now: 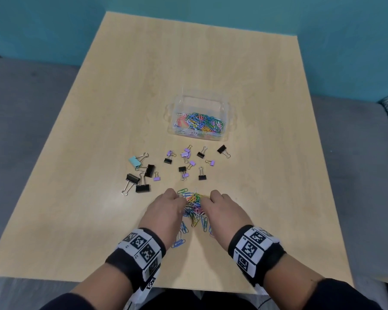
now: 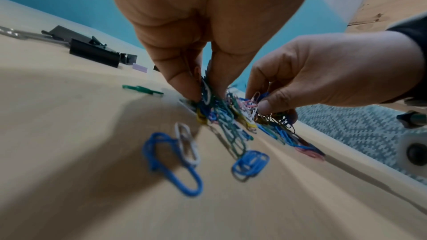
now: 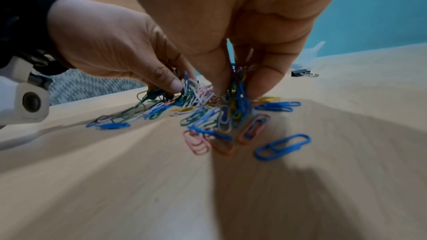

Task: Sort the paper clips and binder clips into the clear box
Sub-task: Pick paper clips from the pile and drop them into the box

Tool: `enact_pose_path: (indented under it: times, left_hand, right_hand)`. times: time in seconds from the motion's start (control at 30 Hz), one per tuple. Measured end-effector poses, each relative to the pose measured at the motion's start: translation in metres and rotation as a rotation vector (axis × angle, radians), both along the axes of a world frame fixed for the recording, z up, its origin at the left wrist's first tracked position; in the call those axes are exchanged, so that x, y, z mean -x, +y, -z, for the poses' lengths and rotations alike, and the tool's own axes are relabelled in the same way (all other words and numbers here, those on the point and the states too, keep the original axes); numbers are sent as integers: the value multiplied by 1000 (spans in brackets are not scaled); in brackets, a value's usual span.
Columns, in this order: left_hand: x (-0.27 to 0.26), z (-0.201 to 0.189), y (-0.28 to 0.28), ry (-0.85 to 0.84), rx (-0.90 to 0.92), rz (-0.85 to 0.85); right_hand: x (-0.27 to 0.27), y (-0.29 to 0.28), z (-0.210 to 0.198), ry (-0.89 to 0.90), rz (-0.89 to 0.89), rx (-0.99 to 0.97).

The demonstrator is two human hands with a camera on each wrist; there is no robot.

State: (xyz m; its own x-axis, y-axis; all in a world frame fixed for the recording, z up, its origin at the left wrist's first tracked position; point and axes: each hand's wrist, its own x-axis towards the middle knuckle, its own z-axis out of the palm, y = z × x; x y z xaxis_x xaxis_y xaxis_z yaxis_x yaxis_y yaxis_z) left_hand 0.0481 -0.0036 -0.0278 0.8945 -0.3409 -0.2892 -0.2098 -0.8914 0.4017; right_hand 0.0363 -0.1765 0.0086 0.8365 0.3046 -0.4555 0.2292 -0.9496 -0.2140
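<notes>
A heap of coloured paper clips (image 1: pixel 194 204) lies on the table near its front edge. My left hand (image 1: pixel 166 209) pinches a bunch of them from the left, and in the left wrist view its fingertips (image 2: pixel 184 87) close on the clips. My right hand (image 1: pixel 222 209) pinches the same heap from the right, thumb and fingers (image 3: pixel 261 83) curled round clips. Loose clips (image 2: pixel 171 161) lie under the wrists. The clear box (image 1: pixel 198 118) stands beyond, part filled with coloured clips. Black, purple and teal binder clips (image 1: pixel 182 162) are scattered between the heap and the box.
The light wooden table (image 1: pixel 121 90) runs far back to a teal wall. A cluster of larger black binder clips (image 1: pixel 139 177) lies left of the hands. Grey seating flanks the table on both sides.
</notes>
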Motion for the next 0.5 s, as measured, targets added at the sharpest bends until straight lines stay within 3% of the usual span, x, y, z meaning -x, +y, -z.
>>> enact_pose_path:
  times: [0.33,0.5]
  left_hand:
    - [-4,-23,1,17,57,-40]
    - [-14,-39,3,140,265,-203]
  right_hand:
    - [-4,-13,-13,-57,-23,-97]
    - [-12,-24,-14,14,260,-351]
